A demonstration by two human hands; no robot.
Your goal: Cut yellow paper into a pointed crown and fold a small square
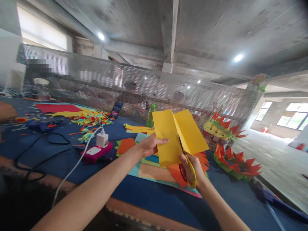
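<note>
My left hand (pixel 150 145) grips a yellow sheet of paper (pixel 166 134) by its left side, thumb on the front face. The sheet has a fold down the middle, and its right part (pixel 191 131) angles away. In my right hand (pixel 193 170) is a pair of scissors (pixel 192 175) with one yellow and one red handle loop. Their dark blade lies along the fold, between the two parts of the paper. Beneath both hands, sheets of coloured paper (pixel 151 173) are spread on the blue tabletop (pixel 134 195).
Paper crowns (pixel 237 163) with orange points stand at the right, near a blue glue gun (pixel 276 199). A green bottle (pixel 150 117) is behind the paper. To the left are a magenta power strip (pixel 97 152) with cables and a pile of paper scraps (pixel 93 118). A mesh partition (pixel 96 77) runs behind.
</note>
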